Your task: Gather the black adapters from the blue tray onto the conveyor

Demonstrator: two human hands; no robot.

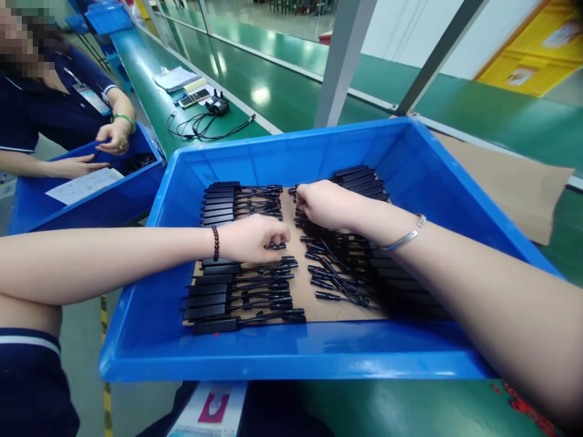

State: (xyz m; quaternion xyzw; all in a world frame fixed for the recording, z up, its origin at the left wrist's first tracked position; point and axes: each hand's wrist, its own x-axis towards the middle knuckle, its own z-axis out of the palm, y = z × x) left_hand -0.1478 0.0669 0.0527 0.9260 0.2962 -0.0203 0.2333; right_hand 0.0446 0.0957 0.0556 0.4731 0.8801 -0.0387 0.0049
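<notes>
A blue plastic bin (pixel 291 366) holds two rows of small black boxes with short cables, lying on a cardboard sheet (pixel 300 306). The left row of black cabled boxes (pixel 210 298) points its plugs towards the middle strip, and so does the right row (pixel 357 177). Over the plug ends of the left row, my left hand (pixel 257 237) is closed with curled fingers. My right hand (pixel 325 205) pinches at the plug ends of the right row, further back. What either hand's fingertips hold is hidden. My right forearm and its shadow cover part of the right row.
At left, a co-worker's hands (pixel 113 136) are over another blue bin (pixel 157 173) with a white sheet on its edge. A power adapter (pixel 217 104), phone (pixel 195 98) and papers lie on the green bench. A grey post (pixel 344 67) rises behind my bin; brown cardboard (pixel 505 182) lies right.
</notes>
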